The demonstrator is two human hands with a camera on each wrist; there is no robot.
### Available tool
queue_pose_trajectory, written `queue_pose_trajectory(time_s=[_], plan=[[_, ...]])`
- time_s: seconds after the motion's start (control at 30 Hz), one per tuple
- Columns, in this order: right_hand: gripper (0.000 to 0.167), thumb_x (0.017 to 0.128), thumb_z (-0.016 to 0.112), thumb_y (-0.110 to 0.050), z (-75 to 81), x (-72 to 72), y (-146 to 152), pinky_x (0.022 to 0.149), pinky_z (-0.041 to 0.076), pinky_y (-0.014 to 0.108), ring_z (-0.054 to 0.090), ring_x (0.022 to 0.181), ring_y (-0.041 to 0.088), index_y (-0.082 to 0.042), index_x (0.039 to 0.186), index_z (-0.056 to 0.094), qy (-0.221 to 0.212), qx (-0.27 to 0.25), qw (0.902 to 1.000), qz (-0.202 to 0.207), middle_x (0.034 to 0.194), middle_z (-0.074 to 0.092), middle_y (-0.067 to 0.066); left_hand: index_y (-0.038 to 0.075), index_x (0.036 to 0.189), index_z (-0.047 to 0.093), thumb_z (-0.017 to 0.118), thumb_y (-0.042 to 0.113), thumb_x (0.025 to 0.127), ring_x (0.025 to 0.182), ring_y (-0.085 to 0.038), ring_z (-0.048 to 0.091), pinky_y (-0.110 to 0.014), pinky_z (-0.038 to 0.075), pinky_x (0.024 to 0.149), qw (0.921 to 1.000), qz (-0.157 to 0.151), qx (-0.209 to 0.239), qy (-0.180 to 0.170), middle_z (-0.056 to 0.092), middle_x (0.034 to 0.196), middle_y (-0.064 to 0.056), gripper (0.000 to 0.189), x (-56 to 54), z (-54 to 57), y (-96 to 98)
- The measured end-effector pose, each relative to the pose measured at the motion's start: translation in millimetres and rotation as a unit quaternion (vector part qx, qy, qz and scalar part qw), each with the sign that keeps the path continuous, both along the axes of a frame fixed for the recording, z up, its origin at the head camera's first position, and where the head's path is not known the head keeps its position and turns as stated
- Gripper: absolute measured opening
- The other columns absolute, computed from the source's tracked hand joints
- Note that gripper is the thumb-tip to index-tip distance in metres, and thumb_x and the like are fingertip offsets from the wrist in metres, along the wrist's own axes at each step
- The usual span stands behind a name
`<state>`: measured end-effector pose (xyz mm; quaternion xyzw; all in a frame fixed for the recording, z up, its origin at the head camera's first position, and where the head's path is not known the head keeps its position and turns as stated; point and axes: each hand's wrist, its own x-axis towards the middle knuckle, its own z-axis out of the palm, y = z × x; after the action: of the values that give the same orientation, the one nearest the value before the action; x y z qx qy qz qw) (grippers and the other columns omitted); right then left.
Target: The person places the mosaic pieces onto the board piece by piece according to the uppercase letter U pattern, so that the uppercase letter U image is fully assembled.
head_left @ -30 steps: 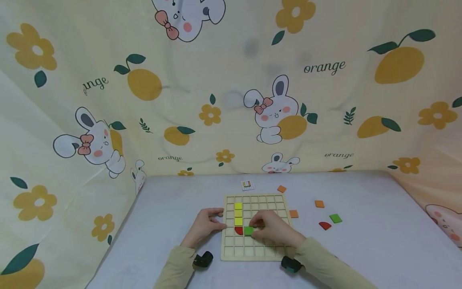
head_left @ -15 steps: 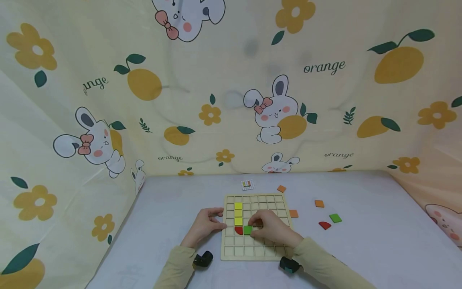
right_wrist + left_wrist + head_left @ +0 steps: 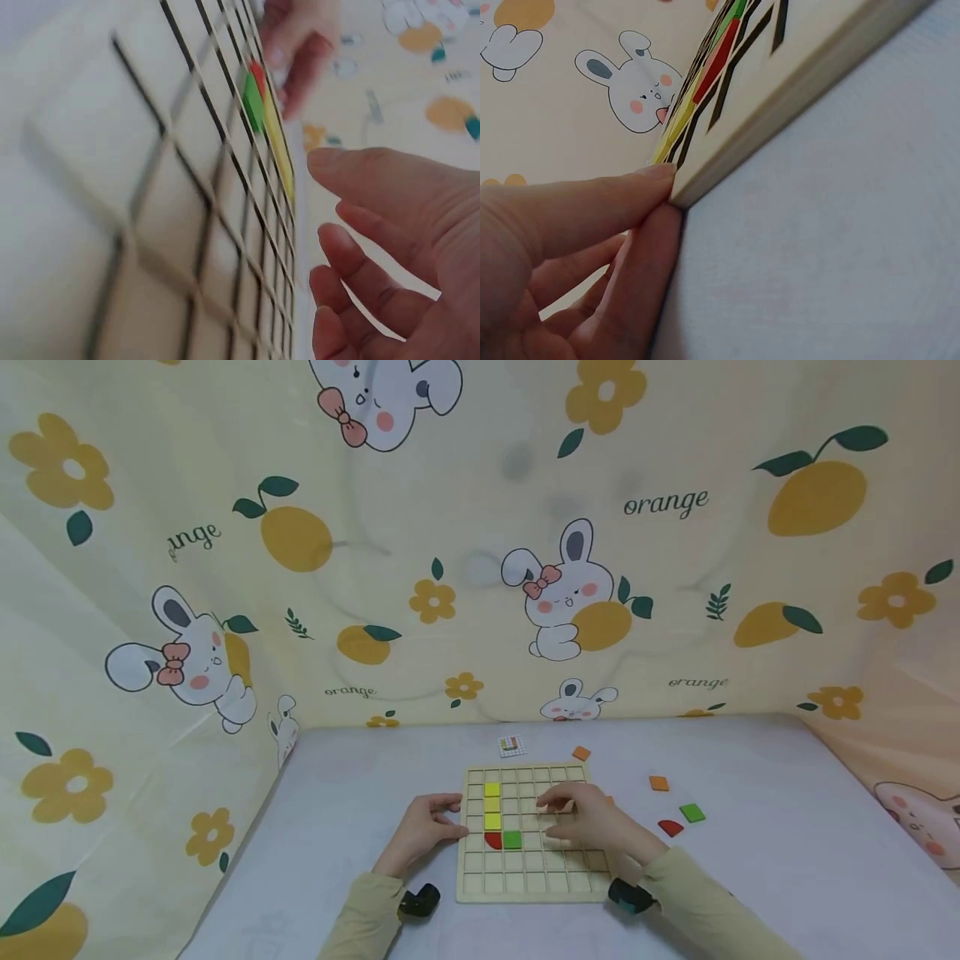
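A square wooden grid board lies on the table in front of me. In one column sit several yellow square tiles, with a red quarter-circle tile just below them. Beside the red one, a green square tile rests in its own cell. My left hand holds the board's left edge; in the left wrist view its thumb is at the corner and a finger lies against the side. Over the board's right half hovers my right hand, thumb and fingers apart, holding nothing.
Right of the board lie an orange tile, a green tile and a red quarter-circle. Another orange tile and a small pattern card lie behind it. A printed cloth hangs beyond the table.
My right hand has let go of the green tile, which now lies in the cell beside the red one, and has drawn back to the right. The left hand stays at the board's edge.
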<state>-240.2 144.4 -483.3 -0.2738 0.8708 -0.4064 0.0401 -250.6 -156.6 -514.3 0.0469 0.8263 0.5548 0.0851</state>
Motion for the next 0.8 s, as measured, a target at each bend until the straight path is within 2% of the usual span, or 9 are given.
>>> queue_pose_trajectory(time_s=[0.2,0.43,0.6,0.8], plan=[[0.037,0.078,0.079,-0.011,10.2,-1.8,49,0.079,0.044,0.041,0.056,0.095,0.026,-0.007,0.112,0.066,0.013,0.016,0.9987,-0.047,0.104,0.064,0.005,-0.001,0.125,0.060,0.082,0.002,0.071,0.070,-0.016,0.059,-0.028,0.053,0.063,1.0000,-0.002,-0.006,-0.001,0.060,0.104,-0.008,0.059,-0.3,-0.9,-0.4],[0.039,0.079,0.079,-0.016,17.8,-1.4,110,0.079,0.045,0.038,0.056,0.097,0.025,-0.009,0.115,0.065,0.025,0.041,0.9935,-0.104,0.105,0.065,0.005,-0.001,0.125,0.060,0.083,0.002,0.070,0.070,-0.015,0.059,-0.027,0.053,0.062,1.0000,-0.004,-0.005,0.006,0.060,0.104,-0.008,0.059,-1.5,-3.4,-1.5],[0.040,0.080,0.079,-0.015,19.6,0.8,149,0.076,0.045,0.037,0.056,0.098,0.028,-0.006,0.116,0.065,0.036,0.056,0.9910,-0.117,0.106,0.065,0.005,-0.001,0.125,0.060,0.083,0.003,0.070,0.070,-0.015,0.059,-0.026,0.052,0.061,0.9999,-0.004,-0.007,0.007,0.060,0.104,-0.008,0.059,-1.5,-3.5,-1.6],[0.042,0.079,0.079,-0.019,16.0,4.4,185,0.072,0.045,0.028,0.055,0.094,0.021,-0.006,0.116,0.064,0.027,0.064,0.9916,-0.110,0.106,0.064,0.005,-0.001,0.125,0.060,0.083,0.002,0.070,0.070,-0.015,0.059,-0.027,0.053,0.062,0.9999,-0.005,-0.008,0.006,0.060,0.104,-0.008,0.059,-1.2,-3.1,-1.1]])
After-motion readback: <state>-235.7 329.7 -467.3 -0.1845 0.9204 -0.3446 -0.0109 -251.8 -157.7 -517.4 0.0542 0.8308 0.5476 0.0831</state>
